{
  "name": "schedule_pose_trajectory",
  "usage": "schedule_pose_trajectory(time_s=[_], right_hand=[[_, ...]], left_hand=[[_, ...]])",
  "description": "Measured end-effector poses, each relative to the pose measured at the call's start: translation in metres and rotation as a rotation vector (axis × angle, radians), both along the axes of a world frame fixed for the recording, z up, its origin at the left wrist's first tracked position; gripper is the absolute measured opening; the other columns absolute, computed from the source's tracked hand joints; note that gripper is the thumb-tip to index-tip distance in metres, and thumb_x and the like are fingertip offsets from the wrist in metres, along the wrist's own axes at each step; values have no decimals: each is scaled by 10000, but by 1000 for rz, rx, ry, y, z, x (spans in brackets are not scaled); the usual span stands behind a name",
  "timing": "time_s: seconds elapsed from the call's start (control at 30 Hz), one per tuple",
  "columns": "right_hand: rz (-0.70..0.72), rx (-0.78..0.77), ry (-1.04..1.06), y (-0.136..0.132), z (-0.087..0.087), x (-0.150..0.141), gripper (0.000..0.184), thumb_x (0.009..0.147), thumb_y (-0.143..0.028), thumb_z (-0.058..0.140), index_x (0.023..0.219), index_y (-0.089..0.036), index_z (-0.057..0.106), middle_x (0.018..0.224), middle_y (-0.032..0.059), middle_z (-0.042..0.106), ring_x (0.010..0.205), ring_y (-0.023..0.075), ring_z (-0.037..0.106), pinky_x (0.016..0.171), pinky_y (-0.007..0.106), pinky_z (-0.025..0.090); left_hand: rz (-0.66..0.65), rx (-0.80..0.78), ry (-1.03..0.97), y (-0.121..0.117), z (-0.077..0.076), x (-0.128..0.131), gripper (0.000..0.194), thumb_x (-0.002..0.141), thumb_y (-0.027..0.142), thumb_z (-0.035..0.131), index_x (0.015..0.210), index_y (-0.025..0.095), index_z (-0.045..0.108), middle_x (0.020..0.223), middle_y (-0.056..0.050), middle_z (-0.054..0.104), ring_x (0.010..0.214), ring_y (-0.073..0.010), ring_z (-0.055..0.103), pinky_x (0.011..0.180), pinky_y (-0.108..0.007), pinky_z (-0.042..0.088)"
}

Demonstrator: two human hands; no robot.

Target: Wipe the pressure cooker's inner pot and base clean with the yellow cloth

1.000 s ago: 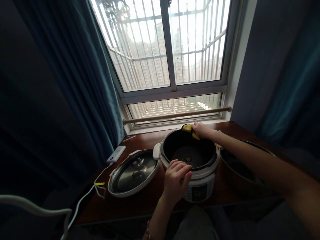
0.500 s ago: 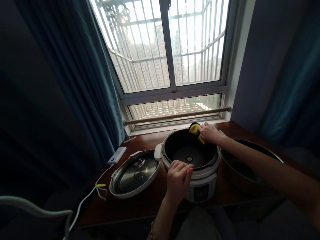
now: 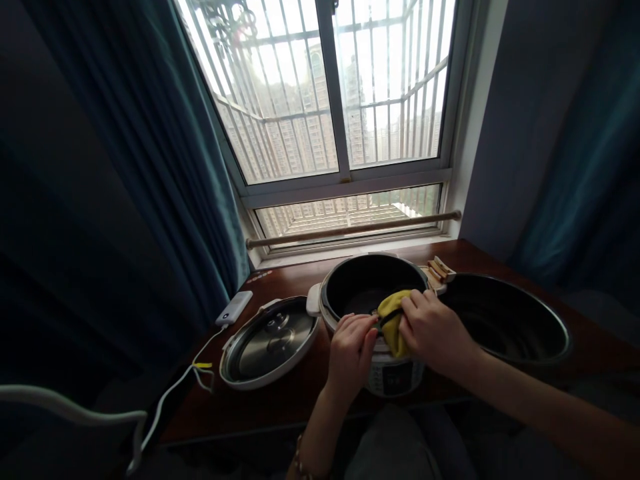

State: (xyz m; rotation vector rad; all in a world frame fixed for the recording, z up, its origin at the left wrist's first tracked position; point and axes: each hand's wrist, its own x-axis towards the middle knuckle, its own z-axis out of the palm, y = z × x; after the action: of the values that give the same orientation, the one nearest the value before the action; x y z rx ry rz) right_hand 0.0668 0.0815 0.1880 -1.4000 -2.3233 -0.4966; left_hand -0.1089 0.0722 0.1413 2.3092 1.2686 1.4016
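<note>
A white electric pressure cooker (image 3: 395,377) stands on the table with its top off and its dark inside showing. My left hand (image 3: 351,348) grips the front rim, fingers together over the edge. A yellow cloth with dark edging (image 3: 395,325) is pinched in my right hand (image 3: 434,330), lying over the cooker's front right rim close to my left fingertips. Part of the control panel shows below the cloth. To the left lies the round lid (image 3: 270,343), its metal inner side facing up.
A dark round pot (image 3: 505,319) sits right of the cooker, behind my right forearm. A white power bank (image 3: 233,308) with a white cable (image 3: 167,393) lies at the left of the brown table (image 3: 295,273). Behind stand a barred window (image 3: 345,230) and a blue curtain (image 3: 190,200).
My right hand has carried the yellow cloth from the cooker's back rim round to its front right rim. My left hand has stayed on the front rim. The hinge side and pot are now uncovered.
</note>
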Motion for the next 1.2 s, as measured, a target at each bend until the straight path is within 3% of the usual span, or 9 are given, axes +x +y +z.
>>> schedule_pose_trajectory(time_s=[0.2,0.33,0.5,0.63,0.73,0.83,0.9,1.03,1.2], right_hand=[[284,60,134,-14,-16,-52,156,819,-200,444,855,-138,582,848,112,568,799,244,455,745,406,391],[374,-86,388,1,-15,-72,112,814,-205,479,861,-149,564,854,85,586,828,220,484,762,357,418],[349,-445,782,16,1,-64,146,814,-232,502,933,-156,541,881,69,619,796,182,585,715,304,457],[450,-645,1117,12,7,-35,240,867,-379,444,956,-175,535,883,59,644,788,171,638,674,275,490],[403,-524,1212,7,3,-14,222,855,-361,477,958,-182,556,964,66,637,887,176,627,750,279,491],[285,-330,1138,6,-7,0,175,857,-315,479,933,-193,579,980,58,634,910,176,610,792,295,475],[223,-209,1052,10,-16,4,149,858,-285,476,915,-196,581,985,56,632,914,185,598,803,317,464],[172,-53,884,21,-39,2,113,854,-223,469,901,-185,565,978,70,626,924,201,583,826,344,449],[164,143,717,28,-64,-3,104,836,-148,466,880,-168,558,902,75,628,859,193,586,786,330,462]], left_hand=[[172,18,-114,-24,9,-6,309,906,204,355,1164,197,525,1236,-80,549,1170,-194,482,988,-390,390],[289,74,-53,-40,-1,2,422,897,199,361,1319,191,360,1362,-108,413,1271,-225,363,1035,-436,328],[378,128,82,-40,-19,13,537,894,192,368,1401,187,191,1449,-136,250,1331,-251,238,1024,-457,314],[462,194,254,-34,-25,10,464,847,236,508,1294,211,385,1312,-138,426,1198,-267,399,919,-436,382],[519,307,323,-30,-27,-2,203,800,221,576,1002,209,559,1041,-90,558,956,-234,510,794,-396,416],[542,292,233,-21,-26,-20,14,803,176,545,814,183,543,902,-54,515,785,-166,506,683,-303,440],[546,231,134,-10,-22,-34,52,810,164,513,854,180,536,892,-44,483,776,-155,509,674,-280,453],[547,82,87,18,-8,-60,344,815,175,472,1157,177,499,921,-48,477,848,-183,522,761,-323,456],[544,-84,195,53,17,-81,356,793,194,452,1115,146,596,855,-42,470,787,-177,526,781,-316,447]])
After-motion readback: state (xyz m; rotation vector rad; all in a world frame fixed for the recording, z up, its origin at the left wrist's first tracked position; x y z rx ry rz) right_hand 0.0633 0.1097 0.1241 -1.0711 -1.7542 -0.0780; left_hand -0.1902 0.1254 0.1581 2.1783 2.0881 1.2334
